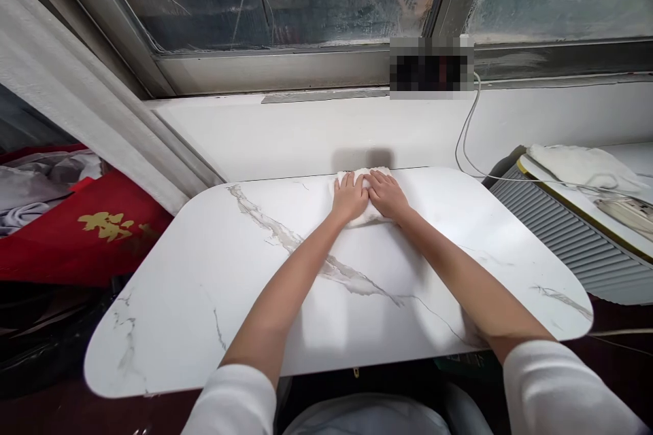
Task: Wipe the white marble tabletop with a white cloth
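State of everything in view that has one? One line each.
Bare left hand: palm down on cloth, fingers extended.
Bare right hand: likewise, beside the left.
White cloth under both hands: rumpled, lying near the table's wall-side edge.
White marble-patterned table: upright, against or close to the wall.
Red bag with gold lettering: open, pale fabric showing.
Thin white cable: slack.
Metal-framed window: glass streaked.

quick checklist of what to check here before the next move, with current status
1. Left hand on the white cloth: ok, on top.
2. Right hand on the same cloth: ok, beside the left.
3. Cloth on the marble-patterned tabletop: ok, near its far edge.
4. White cable apart from both hands: ok, off to the right.
5. Tabletop dry beneath the cloth: cannot tell, hidden.
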{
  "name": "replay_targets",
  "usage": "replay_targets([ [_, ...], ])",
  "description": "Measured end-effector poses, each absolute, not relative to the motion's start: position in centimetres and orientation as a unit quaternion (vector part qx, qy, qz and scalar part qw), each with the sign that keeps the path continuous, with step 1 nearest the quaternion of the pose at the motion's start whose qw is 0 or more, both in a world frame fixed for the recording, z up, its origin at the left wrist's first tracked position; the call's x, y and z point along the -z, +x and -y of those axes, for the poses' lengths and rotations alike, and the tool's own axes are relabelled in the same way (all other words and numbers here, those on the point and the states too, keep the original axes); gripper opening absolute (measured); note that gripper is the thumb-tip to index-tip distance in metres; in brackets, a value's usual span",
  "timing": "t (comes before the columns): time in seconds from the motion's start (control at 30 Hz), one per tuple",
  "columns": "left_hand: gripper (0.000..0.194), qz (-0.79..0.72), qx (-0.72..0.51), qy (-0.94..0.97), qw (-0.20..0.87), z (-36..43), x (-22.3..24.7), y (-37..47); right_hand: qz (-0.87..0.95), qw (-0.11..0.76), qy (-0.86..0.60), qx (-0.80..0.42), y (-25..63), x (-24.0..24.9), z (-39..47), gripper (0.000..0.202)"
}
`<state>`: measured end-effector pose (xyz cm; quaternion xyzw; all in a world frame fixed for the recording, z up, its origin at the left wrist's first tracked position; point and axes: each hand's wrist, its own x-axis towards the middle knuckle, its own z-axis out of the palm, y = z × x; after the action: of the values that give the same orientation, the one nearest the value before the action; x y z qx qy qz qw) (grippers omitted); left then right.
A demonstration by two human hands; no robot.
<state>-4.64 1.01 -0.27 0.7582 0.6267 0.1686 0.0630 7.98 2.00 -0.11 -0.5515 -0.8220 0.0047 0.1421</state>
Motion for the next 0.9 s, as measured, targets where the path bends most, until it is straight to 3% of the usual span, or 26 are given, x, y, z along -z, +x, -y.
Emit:
replay_targets([
  [0.33,0.049,-0.583,-0.158,0.797,0.002,14.3,0.7,-5.2,0.85,0.128,-0.506,0.078,8.6,1.0,13.6,0.052],
  [0.53,0.053,-0.537,-0.14,0.831,0.038,22.2,0.2,-7.5,0.871,0.141,-0.459,0.105,7.8,1.0,21.1,0.054],
  [0.73,0.054,-0.56,-0.118,0.809,0.135,21.3,-0.2,-9.2,0.885,0.127,-0.441,0.083,6.3,0.5,20.6,0.056],
  [0.9,0.05,-0.604,-0.164,0.773,0.099,15.6,0.1,-10.3,0.876,0.115,-0.465,0.053,3.7,0.3,14.6,0.053],
])
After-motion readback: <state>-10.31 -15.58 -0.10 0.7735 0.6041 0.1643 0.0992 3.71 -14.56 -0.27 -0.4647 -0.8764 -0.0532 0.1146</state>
